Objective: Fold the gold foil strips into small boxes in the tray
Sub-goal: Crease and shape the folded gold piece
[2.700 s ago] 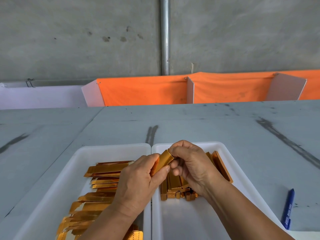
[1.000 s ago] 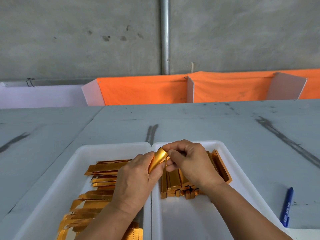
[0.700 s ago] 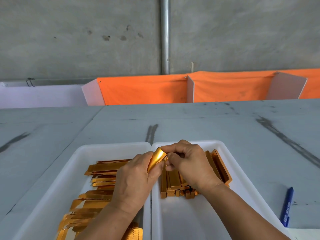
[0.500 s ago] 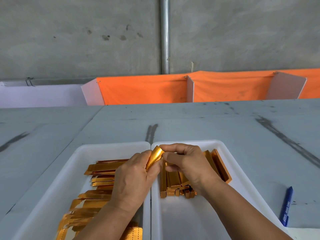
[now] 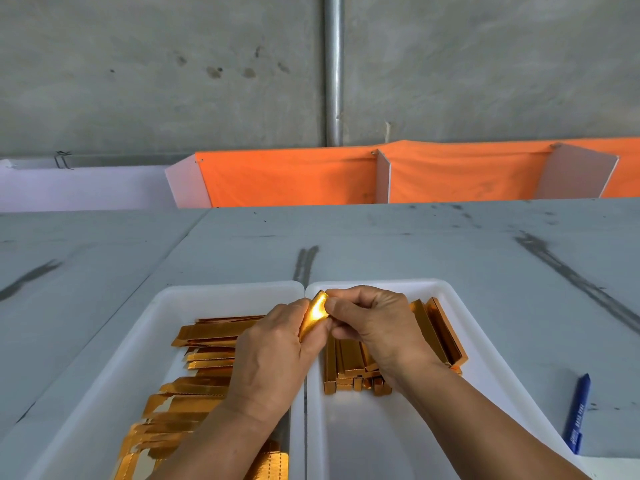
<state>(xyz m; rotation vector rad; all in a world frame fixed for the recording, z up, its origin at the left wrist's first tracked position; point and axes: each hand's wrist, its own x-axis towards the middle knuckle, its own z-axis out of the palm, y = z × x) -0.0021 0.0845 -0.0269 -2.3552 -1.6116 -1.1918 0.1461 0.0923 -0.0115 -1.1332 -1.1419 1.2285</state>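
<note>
From the head view: mid-fold, judging by the half-closed gold foil strip [image 5: 316,315] raised over the seam where left tray [image 5: 194,296] meets right tray [image 5: 446,294], near their far edges. Gripped low in the curled fingers of the left hand [image 5: 273,355], pinched at the top end between thumb and fingers of the right hand [image 5: 377,327]; both hands closed on it, neither free. Probably creasing or tucking the end flap, though hidden behind the fingers. Next, likely: press the end flat to keep the tube square, then lay it in the right tray among the finished boxes [image 5: 349,362], lined up across that tray's middle with a few leaning by its right wall; then reach into the left tray for another of the flat strips [image 5: 207,341], heaped from its middle to its near edge. Calls for light pressure: thin foil card, likely quick to crumple or spring open. Much left to do, going by the heap of flats. Around: grey desk [image 5: 415,254] with dark scuff streaks; blue pen [image 5: 576,410] on it, beside the right tray's near right corner; beyond the far edge, orange cloth [image 5: 294,178] with white dividers [image 5: 382,178], then bare concrete wall [image 5: 138,81] and an upright metal pipe [image 5: 333,71].
</note>
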